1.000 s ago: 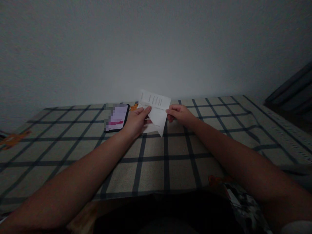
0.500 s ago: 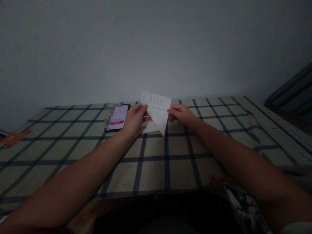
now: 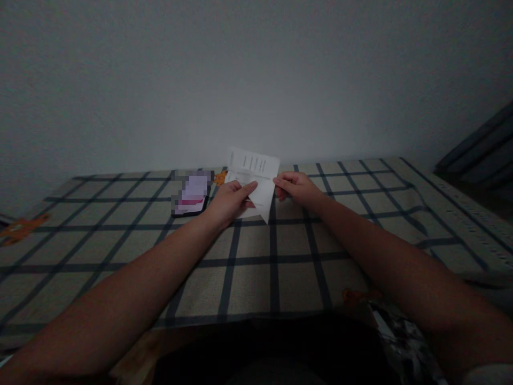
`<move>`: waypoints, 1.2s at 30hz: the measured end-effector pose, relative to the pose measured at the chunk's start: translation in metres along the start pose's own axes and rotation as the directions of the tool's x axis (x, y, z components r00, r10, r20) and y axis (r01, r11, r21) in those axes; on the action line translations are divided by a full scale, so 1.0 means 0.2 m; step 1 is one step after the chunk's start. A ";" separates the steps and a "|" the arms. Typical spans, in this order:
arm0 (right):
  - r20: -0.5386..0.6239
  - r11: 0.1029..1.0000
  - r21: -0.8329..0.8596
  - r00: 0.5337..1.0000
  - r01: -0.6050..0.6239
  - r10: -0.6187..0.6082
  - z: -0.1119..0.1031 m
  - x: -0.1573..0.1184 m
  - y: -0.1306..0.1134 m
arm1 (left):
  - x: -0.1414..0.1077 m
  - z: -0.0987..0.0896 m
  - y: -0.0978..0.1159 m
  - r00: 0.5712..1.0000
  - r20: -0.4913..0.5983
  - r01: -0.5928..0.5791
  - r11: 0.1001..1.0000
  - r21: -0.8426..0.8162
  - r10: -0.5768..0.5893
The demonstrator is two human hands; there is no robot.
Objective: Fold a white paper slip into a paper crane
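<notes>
Between my two hands is a folded sheet of white paper with lines of print on its upper part and a pointed corner hanging down. My left hand grips its lower left part, the thumb lying across the front and the fingers partly hidden behind. At the right edge, my right hand pinches the paper between thumb and fingers. Just left of my left hand lies a phone with a lit, partly blurred-out screen.
A checked cloth covers the table, which meets a plain wall at the back. Orange printed figures show on the cloth at the left. Dark striped fabric stands at the far right.
My left hand has slid right and slightly down along the paper, its thumb now further over the front. The paper has shifted slightly left; my right hand keeps its pinch.
</notes>
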State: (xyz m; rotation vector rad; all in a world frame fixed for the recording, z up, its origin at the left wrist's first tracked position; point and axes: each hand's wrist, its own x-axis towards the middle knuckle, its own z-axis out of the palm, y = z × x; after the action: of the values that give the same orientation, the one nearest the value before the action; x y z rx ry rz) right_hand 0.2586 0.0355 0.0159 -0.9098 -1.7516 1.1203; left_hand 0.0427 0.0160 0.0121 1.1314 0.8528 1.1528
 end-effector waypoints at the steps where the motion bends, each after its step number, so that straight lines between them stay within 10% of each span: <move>1: -0.012 1.000 0.029 1.000 -0.006 0.006 0.00 0.00 0.01 | 0.00 0.00 0.00 1.000 -0.021 -0.015 1.000 0.008 0.016; 36: -0.094 1.000 -0.014 0.996 0.010 -0.011 0.02 -0.02 -0.04 | -0.03 -0.01 -0.01 0.963 0.237 0.096 0.986 0.139 -0.127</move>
State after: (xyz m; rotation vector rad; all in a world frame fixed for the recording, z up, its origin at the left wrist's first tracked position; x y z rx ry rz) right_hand 0.2555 0.0283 0.0218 -0.9457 -1.6870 1.0435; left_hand 0.0404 0.0098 0.0104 1.2836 0.7941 0.8540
